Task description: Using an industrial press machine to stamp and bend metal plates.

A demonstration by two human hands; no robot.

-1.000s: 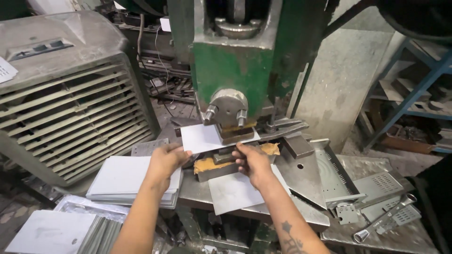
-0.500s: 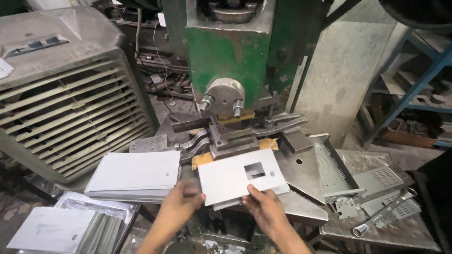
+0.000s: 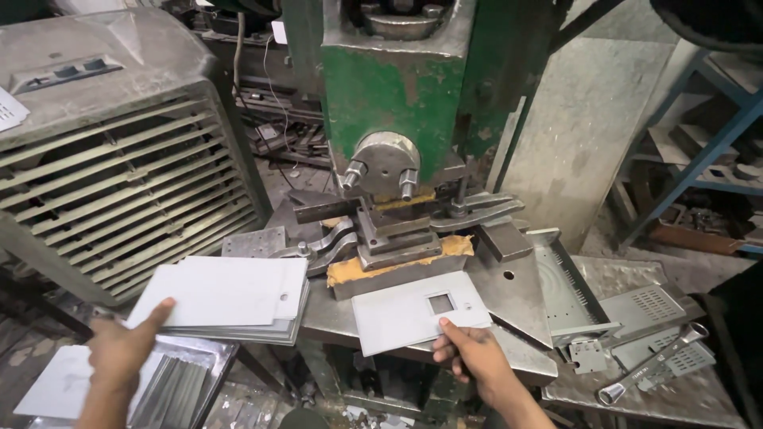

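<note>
Below the green press (image 3: 413, 87), the right hand (image 3: 470, 356) pinches the near edge of a grey punched plate (image 3: 413, 318) between thumb and fingers (image 3: 453, 327); the plate lies flat on the tabletop (image 3: 509, 298), its square hole just beyond the fingertips. Meanwhile the left hand (image 3: 119, 349) reaches with loosely spread fingers (image 3: 157, 311), the forefinger touching the near corner of the stack of blank plates (image 3: 230, 294); a wrench (image 3: 656, 361) lies well off to the right.

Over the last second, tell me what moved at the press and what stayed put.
The punched sheet, now with a square hole, came out from under the die toward the person. The right hand holds its near edge alone. The left hand let go of it and swung left to the stack of blank sheets, fingertips at the stack's edge. The green press, the grey fan housing and the wrench stayed put.
</note>
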